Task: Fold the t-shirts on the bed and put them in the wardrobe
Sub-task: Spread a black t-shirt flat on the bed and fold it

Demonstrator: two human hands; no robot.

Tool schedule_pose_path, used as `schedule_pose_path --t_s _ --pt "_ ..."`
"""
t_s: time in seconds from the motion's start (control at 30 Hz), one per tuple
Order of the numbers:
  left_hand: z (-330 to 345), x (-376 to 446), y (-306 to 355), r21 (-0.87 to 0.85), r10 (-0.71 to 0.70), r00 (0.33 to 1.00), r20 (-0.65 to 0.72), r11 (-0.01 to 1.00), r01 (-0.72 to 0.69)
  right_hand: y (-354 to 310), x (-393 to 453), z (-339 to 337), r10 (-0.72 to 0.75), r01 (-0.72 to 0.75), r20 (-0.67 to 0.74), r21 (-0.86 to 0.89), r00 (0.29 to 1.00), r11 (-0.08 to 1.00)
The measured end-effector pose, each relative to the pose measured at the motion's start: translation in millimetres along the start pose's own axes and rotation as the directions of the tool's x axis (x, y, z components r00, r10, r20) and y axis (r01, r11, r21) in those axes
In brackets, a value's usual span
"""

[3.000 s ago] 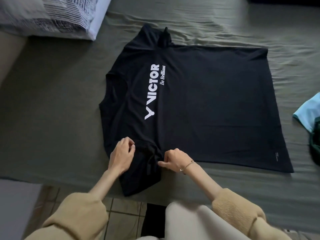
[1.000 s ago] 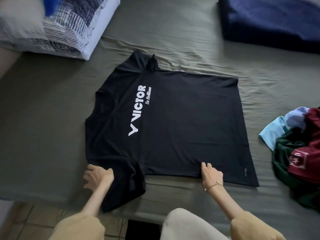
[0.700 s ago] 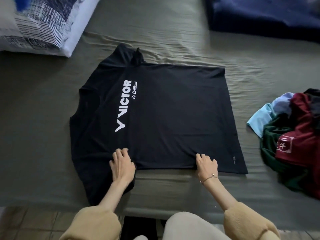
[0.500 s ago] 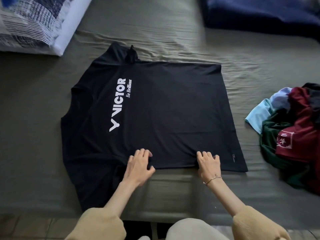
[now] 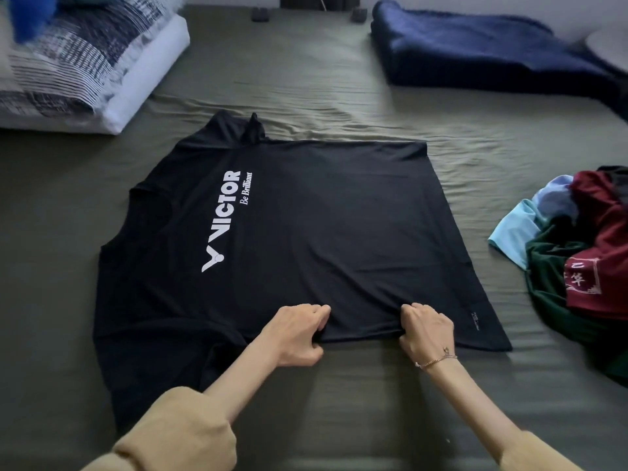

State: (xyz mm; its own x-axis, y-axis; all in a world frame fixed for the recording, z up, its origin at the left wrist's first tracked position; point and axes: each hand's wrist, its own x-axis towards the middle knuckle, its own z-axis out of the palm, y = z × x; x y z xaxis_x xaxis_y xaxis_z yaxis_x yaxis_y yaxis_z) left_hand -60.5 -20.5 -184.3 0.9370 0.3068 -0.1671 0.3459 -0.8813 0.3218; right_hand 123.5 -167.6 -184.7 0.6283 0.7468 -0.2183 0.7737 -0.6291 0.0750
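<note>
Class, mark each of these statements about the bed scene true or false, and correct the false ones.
1. Both hands grip the near edge of the black t-shirt. True: left hand, right hand.
2. The t-shirt is already folded small. False: it lies spread flat.
3. A heap of coloured clothes lies right of it. True.
4. The blue blanket covers the t-shirt. False: it lies apart, at the far side.

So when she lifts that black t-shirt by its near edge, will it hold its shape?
Probably not: the black t-shirt bunches where the left hand and right hand pinch it, so it should drape limply. It lies thin and flat, so it likely weighs little.
</note>
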Motion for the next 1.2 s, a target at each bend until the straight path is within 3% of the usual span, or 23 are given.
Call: schedule_pose_path --t_s 0.2,0.33,0.47,0.67,0.9,0.97,1.07,1.2 --pt "5.2 12.9 0.1 0.106 -0.024 1.000 0.014 0.994 0.023 3.5 1.6 9.6 0.015 -0.008 -0.069 0.108 0.998 0.994" --pt "1.2 10.0 2.9 0.060 -0.080 0.997 0.018 0.995 0.078 13.7 -3.7 9.8 0.042 -0.025 -0.132 0.127 0.990 0.992" --pt "-5.4 5.3 2.9 -0.002 -0.199 0.977 -0.075 0.980 0.200 36.3 -5.7 8.2 0.103 -0.086 -0.131 0.124 0.986 0.988" --pt "-18.6 15.7 -1.6 -0.074 -0.386 0.892 -0.235 0.922 0.380 69.5 8.0 -6.5 0.165 -0.130 -0.121 0.257 0.979 0.958" --pt "-32.5 55.6 -18.6 -0.160 -0.542 0.755 -0.368 0.837 0.523 86.6 60.1 -19.9 0.242 -0.157 -0.209 0.355 0.948 0.922" --pt "-36.6 72.8 -25.1 -0.208 -0.565 0.726 -0.393 0.823 0.529 93.9 81.9 -21.0 0.271 -0.142 -0.191 0.504 0.943 0.852" --pt "-41.0 100.0 -36.0 -0.282 -0.592 0.688 -0.421 0.806 0.521 102.9 112.0 -23.4 0.292 -0.061 -0.179 0.752 0.939 0.657" --pt "-39.1 128.6 -53.1 -0.310 -0.613 0.650 -0.449 0.790 0.529 110.5 143.5 -26.9 0.371 -0.054 -0.187 0.833 0.910 0.551"
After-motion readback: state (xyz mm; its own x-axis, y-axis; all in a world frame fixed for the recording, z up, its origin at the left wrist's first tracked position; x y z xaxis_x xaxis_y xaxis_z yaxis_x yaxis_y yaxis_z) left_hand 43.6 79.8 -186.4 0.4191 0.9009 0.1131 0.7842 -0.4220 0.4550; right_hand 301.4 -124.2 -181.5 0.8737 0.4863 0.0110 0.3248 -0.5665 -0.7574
